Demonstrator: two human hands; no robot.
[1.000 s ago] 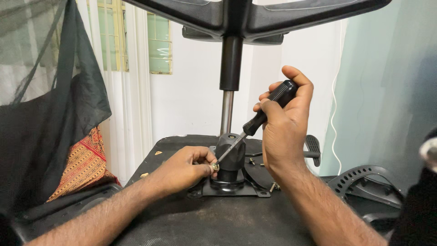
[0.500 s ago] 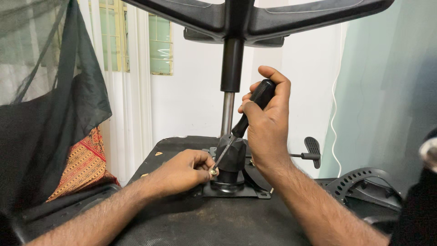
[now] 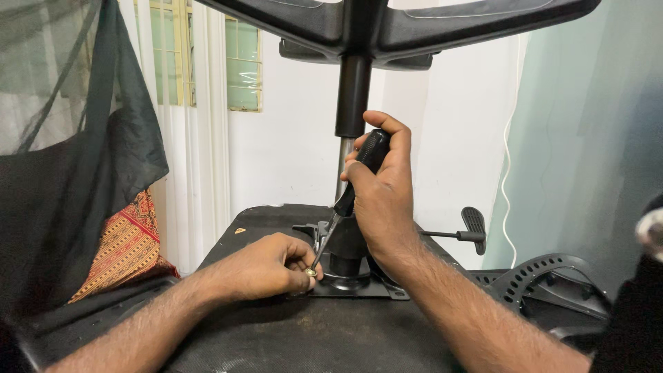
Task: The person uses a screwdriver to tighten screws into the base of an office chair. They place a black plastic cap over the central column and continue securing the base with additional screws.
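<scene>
With the left hand [image 3: 266,266] pinching the screw [image 3: 311,272] at its fingertips, the right hand [image 3: 382,197], fingers wrapped around the screwdriver [image 3: 353,185], should keep the tip seated squarely and press down.

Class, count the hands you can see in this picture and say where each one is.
2. The left hand rests on the black seat underside, pinching a screw at the metal plate. The right hand grips the screwdriver above it. None seem hidden.

The right hand [image 3: 383,200] has swung the screwdriver [image 3: 345,200] from a shallow slant to nearly upright, moving left toward the chair post [image 3: 352,97]. The screwdriver's tip has slid down from the mechanism to the screw [image 3: 311,272] pinched by the left hand [image 3: 266,266].
</scene>
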